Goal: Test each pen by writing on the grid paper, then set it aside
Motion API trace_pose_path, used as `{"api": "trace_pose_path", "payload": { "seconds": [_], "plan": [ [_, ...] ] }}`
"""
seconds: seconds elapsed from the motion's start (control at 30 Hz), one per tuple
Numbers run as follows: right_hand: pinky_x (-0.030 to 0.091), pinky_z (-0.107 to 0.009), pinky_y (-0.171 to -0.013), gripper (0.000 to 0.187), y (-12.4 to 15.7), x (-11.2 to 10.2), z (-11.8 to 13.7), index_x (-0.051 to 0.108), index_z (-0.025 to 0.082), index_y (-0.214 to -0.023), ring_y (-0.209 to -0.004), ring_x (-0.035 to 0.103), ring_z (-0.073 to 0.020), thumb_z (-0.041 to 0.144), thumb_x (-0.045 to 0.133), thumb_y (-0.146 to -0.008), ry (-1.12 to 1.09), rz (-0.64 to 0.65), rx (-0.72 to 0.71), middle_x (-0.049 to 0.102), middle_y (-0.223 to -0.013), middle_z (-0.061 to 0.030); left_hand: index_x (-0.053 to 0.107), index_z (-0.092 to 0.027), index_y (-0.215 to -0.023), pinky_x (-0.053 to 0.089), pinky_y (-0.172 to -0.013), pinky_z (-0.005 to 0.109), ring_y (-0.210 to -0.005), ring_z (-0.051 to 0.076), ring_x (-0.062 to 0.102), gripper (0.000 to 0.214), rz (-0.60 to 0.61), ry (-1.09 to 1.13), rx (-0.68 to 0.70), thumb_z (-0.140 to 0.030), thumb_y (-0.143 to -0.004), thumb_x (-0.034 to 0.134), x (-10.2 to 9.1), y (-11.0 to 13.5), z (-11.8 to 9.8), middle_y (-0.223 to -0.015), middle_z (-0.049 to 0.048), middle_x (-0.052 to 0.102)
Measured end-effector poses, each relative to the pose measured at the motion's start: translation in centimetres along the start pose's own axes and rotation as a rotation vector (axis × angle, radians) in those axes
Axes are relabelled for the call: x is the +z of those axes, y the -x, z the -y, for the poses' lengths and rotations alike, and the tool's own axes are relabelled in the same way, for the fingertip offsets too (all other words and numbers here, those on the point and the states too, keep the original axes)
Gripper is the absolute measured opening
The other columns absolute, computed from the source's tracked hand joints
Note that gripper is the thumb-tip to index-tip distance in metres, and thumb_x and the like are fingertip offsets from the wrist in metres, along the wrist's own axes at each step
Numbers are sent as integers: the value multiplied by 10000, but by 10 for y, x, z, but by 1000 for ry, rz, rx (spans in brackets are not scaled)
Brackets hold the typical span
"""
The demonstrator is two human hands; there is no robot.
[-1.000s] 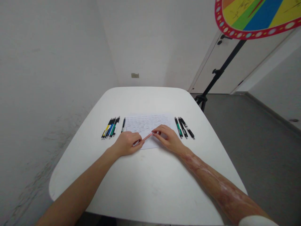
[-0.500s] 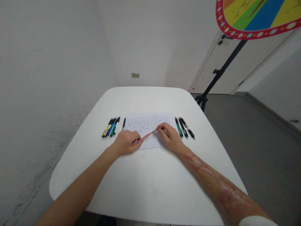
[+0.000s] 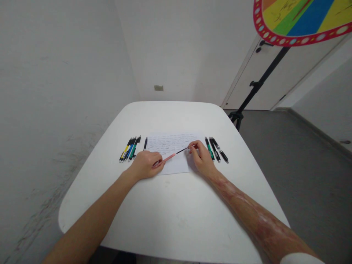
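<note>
- The person's left grip (image 3: 148, 164) is curled round the near end of a pink pen barrel (image 3: 168, 158), whose free end sticks out up and to the right, toward the other hand.
- The right grip (image 3: 202, 156) pinches the far end of a thin dark refill (image 3: 182, 150) between thumb and fingertips; the refill lies between the two grips, in line with the barrel. Whether its near end is just clear of the barrel's mouth is too small to tell.
- The barrel looks light, stiff and probably smooth plastic, so a wrap well back from the mouth, as the left grip has it, should steady it.
- The refill looks lighter and slimmer, likely able to flex or bend if pushed sideways; a gentle pinch near its end, kept in line with the barrel, would suit it.
- Beneath both grips a handwritten sheet (image 3: 172, 169) lies on the white bench (image 3: 165, 212).
- A black pen (image 3: 145, 143) lies just beyond the left grip, with a pen cluster (image 3: 130, 149) farther left; three pens (image 3: 216, 149) lie just right of the right grip.
</note>
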State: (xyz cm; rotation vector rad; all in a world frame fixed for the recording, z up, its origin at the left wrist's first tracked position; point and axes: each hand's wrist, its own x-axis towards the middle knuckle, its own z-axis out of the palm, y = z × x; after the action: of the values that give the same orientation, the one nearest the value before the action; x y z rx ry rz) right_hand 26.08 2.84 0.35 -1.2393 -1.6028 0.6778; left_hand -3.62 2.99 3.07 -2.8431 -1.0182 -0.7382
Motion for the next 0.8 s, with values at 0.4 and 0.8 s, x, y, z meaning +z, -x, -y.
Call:
{"api": "trace_pose_path", "payload": {
  "seconds": [0.4, 0.8],
  "plan": [
    [506, -410, -811, 120, -2, 1, -8, 583, 252, -1040, -843, 674, -243, 346, 513, -1064, 40, -36, 6, 695, -927, -48, 574, -220, -682, 376, -593, 318, -578, 160, 567, 218, 88, -53, -5, -249, -893, 616, -10, 2, 5, -659, -5, 641],
    [493, -396, -803, 127, -3, 1, -9, 597, 244, -1031, -857, 648, -240, 322, 507, -1074, 90, -10, -3, 720, -973, -68, 619, -217, -698, 402, -627, 303, -615, 179, 590, 152, 212, -4, -60, -265, -840, 645, -17, 6, 14, -685, 13, 676]
  ]
}}
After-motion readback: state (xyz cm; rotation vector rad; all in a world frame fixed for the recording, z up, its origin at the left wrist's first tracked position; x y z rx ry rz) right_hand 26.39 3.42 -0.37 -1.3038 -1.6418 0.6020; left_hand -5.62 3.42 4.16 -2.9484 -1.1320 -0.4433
